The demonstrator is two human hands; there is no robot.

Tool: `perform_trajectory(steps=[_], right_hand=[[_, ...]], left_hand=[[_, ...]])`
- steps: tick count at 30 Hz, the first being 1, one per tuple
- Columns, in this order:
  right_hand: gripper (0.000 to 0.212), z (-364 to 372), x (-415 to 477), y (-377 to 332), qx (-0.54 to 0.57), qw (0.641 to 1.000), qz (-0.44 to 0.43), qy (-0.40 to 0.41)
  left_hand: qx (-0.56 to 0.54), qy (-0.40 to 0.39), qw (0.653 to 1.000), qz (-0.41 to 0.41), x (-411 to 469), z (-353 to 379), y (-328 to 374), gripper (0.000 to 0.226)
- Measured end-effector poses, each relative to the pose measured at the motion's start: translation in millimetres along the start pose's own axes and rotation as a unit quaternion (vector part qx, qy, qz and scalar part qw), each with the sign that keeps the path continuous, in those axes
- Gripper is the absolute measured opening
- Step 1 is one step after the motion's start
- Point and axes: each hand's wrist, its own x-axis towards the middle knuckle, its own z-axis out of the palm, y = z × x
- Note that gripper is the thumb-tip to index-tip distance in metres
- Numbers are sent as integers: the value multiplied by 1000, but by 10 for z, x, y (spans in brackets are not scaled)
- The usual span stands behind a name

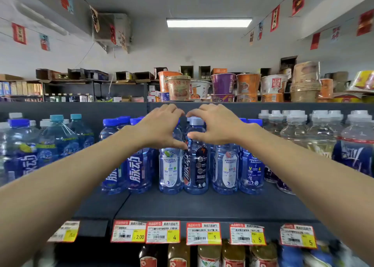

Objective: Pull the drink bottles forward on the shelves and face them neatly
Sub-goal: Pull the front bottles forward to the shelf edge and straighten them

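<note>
Blue drink bottles stand in a row set back on the dark shelf [202, 206]. In the middle is a black-labelled bottle [196, 165] with a grey cap. A white-labelled bottle [171, 166] stands to its left and another white-labelled bottle [225, 168] to its right. My left hand [159, 129] and my right hand [215, 125] cup the black-labelled bottle's neck from either side. The fingers curl behind its cap and both thumbs touch below the neck. The hands hide the tops of both neighbouring bottles.
Large blue bottles [22, 155] fill the shelf's left end and clear white-capped bottles [319, 135] the right. Instant noodle cups [222, 84] sit on the top shelf. Price tags [203, 233] line the shelf edge, with more bottles [208, 256] on the shelf below.
</note>
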Motion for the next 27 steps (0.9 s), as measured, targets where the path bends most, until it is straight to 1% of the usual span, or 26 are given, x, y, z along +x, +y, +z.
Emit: perform_trajectory(steps=[2,4,7,9,11,13,16,19,24,27], right_hand=[[68,41,36,-14,-60,998,-16,-8],[76,97,48,-26,-70,997,-7,-15],[95,133,89,-35,-86,996,6,-30],[102,144,105,-61,-116,993,-2,-34],[100,151,126,-91,-117,992,-1,-46],[96,149,141,-114,-80,995,13,-66],[88,142,156,-158,-20,996,26,-86],[82,65,178,-188,8,994,36,-107],[78,-128,105,-167,-12,989,22,-145],[82,-261,-5,-144,-28,989,9,-146]], left_hand=[[6,-24,1000,-15,12,87,5,108],[-17,-22,999,-29,-13,179,-4,108],[-63,-7,997,-38,3,231,-47,110],[-77,-14,996,-46,6,233,-59,111],[-89,-36,994,-55,34,239,-51,113],[-99,-54,991,-66,78,224,-41,111],[-113,-78,988,-74,126,184,-37,100],[-125,-115,983,-75,152,102,-38,93],[-122,-191,972,-62,90,-175,-72,96],[-125,-200,971,-45,-30,-320,-101,89]])
